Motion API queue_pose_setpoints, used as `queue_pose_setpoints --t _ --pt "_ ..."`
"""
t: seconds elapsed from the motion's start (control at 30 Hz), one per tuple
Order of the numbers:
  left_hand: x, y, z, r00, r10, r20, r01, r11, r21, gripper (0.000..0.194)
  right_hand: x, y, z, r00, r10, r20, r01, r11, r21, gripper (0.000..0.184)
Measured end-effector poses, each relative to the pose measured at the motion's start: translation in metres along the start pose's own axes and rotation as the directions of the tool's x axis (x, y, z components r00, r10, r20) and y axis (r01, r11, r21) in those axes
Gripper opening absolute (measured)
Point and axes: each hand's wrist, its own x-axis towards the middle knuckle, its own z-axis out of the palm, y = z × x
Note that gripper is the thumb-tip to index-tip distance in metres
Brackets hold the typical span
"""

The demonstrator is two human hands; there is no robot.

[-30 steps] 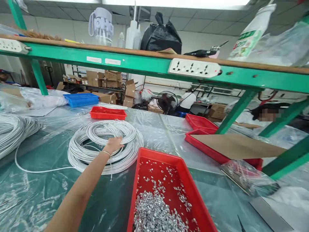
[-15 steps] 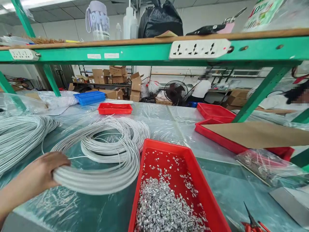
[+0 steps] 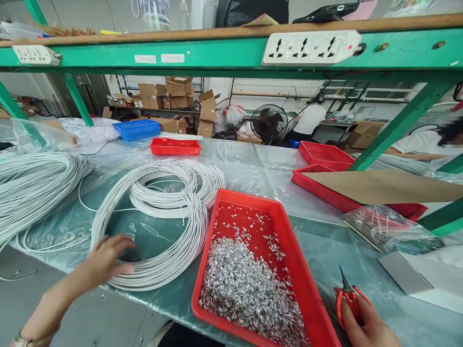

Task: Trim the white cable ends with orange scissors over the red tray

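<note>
At near left, the left hand [image 3: 104,262] is held over the near-left edge of the white cable coil [image 3: 193,231], fingers loosely spread, nothing gripped; whether the coil is touched cannot be told. At near right, red-handled pliers [image 3: 349,293] are gripped in the right hand [image 3: 371,327], fingers curled around them. Between the hands, a red tray [image 3: 302,270] is placed, part-filled with silver pieces [image 3: 242,279]. Another coil [image 3: 213,183] is partly covered on the far side.

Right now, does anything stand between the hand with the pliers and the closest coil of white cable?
Yes: the long red tray of small silvery pieces lies between the right hand, holding the pliers, and the front white coil.
</note>
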Motion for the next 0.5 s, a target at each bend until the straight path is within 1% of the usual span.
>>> queue_pose_setpoints --t 0.03,0.07,0.1,0.13,0.17,0.2,0.27,0.33,0.4,0.43,0.47,0.5 --pt "0.009 -0.006 -0.006 0.992 -0.084 -0.099 0.085 0.996 0.009 0.043 -0.001 0.001 0.000 1.000 -0.026 -0.012 0.026 1.000 0.003 0.034" --pt "0.018 -0.013 -0.013 0.952 -0.216 -0.218 0.223 0.975 0.005 0.045 -0.001 0.003 0.001 0.999 -0.050 -0.017 0.051 0.999 0.003 0.031" --pt "0.027 -0.019 -0.018 0.876 -0.357 -0.323 0.368 0.929 -0.029 0.053 -0.002 0.004 0.001 0.997 -0.069 -0.019 0.069 0.998 0.002 0.029" --pt "0.034 -0.024 -0.023 0.842 -0.411 -0.350 0.421 0.905 -0.050 0.061 -0.002 0.005 0.001 0.997 -0.080 -0.021 0.080 0.997 -0.004 0.028" --pt "0.039 -0.027 -0.028 0.831 -0.434 -0.349 0.440 0.896 -0.066 0.065 -0.003 0.005 0.002 0.996 -0.088 -0.022 0.087 0.996 -0.008 0.028" --pt "0.043 -0.029 -0.032 0.827 -0.450 -0.338 0.450 0.889 -0.083 0.064 -0.003 0.006 0.002 0.995 -0.095 -0.023 0.095 0.995 -0.009 0.028" --pt "0.044 -0.027 -0.041 0.831 -0.456 -0.319 0.447 0.888 -0.107 0.057 -0.004 0.005 0.002 0.993 -0.113 -0.015 0.113 0.994 -0.006 0.030" --pt "0.038 -0.021 -0.052 0.830 -0.442 -0.339 0.424 0.896 -0.131 0.054 -0.006 0.003 0.001 0.992 -0.122 0.001 0.122 0.992 -0.007 0.030" --pt "0.024 -0.014 -0.063 0.825 -0.407 -0.393 0.378 0.913 -0.154 0.060 -0.007 0.000 0.000 0.993 -0.117 0.007 0.118 0.993 -0.010 0.030" --pt "0.015 -0.012 -0.066 0.813 -0.403 -0.421 0.369 0.915 -0.162 0.064 -0.008 -0.001 -0.001 0.994 -0.113 0.005 0.113 0.994 -0.010 0.030" --pt "0.005 -0.011 -0.068 0.787 -0.417 -0.455 0.377 0.908 -0.179 0.067 -0.009 -0.001 -0.001 0.994 -0.111 0.003 0.111 0.994 -0.010 0.030" --pt "-0.005 -0.012 -0.067 0.726 -0.460 -0.511 0.410 0.886 -0.215 0.068 -0.009 -0.002 -0.001 0.994 -0.110 0.004 0.110 0.994 -0.013 0.031"
